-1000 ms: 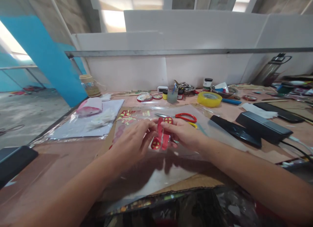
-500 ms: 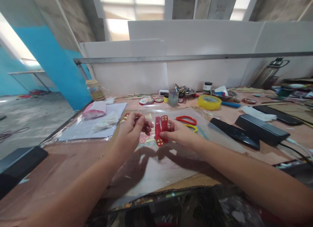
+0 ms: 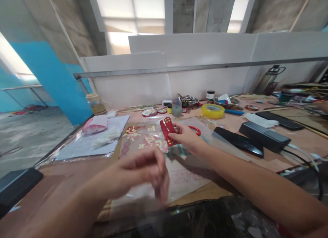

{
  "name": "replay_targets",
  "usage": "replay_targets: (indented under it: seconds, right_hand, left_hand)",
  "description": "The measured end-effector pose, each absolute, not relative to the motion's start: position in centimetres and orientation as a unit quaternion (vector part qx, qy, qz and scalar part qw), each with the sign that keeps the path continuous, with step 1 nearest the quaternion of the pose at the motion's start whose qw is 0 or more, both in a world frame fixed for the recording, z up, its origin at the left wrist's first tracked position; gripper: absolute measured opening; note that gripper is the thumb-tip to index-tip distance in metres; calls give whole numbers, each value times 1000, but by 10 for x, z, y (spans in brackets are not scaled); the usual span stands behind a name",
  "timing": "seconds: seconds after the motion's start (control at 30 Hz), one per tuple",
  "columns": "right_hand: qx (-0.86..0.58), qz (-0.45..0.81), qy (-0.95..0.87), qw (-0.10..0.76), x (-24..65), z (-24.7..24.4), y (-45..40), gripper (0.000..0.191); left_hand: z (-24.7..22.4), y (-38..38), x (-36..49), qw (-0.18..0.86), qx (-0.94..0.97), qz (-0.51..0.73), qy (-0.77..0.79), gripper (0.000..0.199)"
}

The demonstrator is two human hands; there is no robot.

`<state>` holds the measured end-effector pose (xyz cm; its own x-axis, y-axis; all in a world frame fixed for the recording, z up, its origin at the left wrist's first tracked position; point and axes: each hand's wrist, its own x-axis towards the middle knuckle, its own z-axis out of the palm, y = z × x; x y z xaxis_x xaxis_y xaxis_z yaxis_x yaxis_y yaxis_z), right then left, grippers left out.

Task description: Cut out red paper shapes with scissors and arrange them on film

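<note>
The left hand point(image 3: 148, 171) is nearest, blurred, its fingers bent downward; whether it grips anything I cannot tell. Beyond it, a sheet point(image 3: 189, 190) covers the cardboard point(image 3: 202, 197), probably to protect it. The right hand point(image 3: 189, 138) pinches the red piece point(image 3: 165, 131) by one side, seemingly leaving its face visible. The piece sits left of the right fingers, beyond and apart from the left hand. Scissors point(image 3: 196, 129) lie just behind.

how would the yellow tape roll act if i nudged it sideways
Lying flat, the yellow tape roll would probably slide rather than roll. Its low, wide shape makes tipping unlikely. The thick winding suggests it may feel stiff and fairly heavy.
</note>
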<state>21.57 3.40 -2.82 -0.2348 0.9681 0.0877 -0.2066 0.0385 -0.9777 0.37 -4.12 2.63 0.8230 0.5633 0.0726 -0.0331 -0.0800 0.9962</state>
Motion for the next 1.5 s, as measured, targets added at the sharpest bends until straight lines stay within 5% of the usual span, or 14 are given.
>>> replay_targets:
  seconds: [0.07, 0.2, 0.3, 0.47, 0.6, 0.77, 0.87, 1.0, 1.17, 1.5]
  right_hand:
    - [-366, 586, -525, 498, 215, -27, 34, 35]
    - [-369, 578, -532, 496, 214, -28, 35, 38]
    - [-385, 564, -541, 492, 214, -28, 34, 36]
    - [-349, 523, -610, 482, 212, -24, 23, 18]
    - [-346, 421, -699, 463, 211, -21, 12, 14]
    - [-340, 315, -769, 440, 212, -23, 6, 15]
    - [-362, 269, -735, 506, 213, -21, 5, 24]
    - [-378, 350, -690, 508, 215, -16, 1, 40]
    - [-284, 530, -670, 435, 212, -20, 1, 50]
    - [-251, 545, -647, 470, 211, -17, -3, 29]
  left_hand:
    - [24, -56, 11, 610, 768, 106, 165, 8]
    - [14, -63, 21, 442, 883, 32, 154, 22]
    - [4, -45, 19, 354, 889, 114, 266, 8]
    - [-3, -5, 7, 228, 802, 350, 428, 26]
    - [-4, 2, 2, 183, 785, 436, 400, 37]
    - [-4, -8, 5, 43, 816, 485, 312, 6]
    - [-1, -10, 4, -31, 805, 509, 302, 9]
    - [3, -12, 1, -111, 793, 529, 282, 14]
    - [-1, -12, 2, -139, 811, 498, 274, 14]
    - [-5, -14, 11, -60, 854, 459, 236, 21]
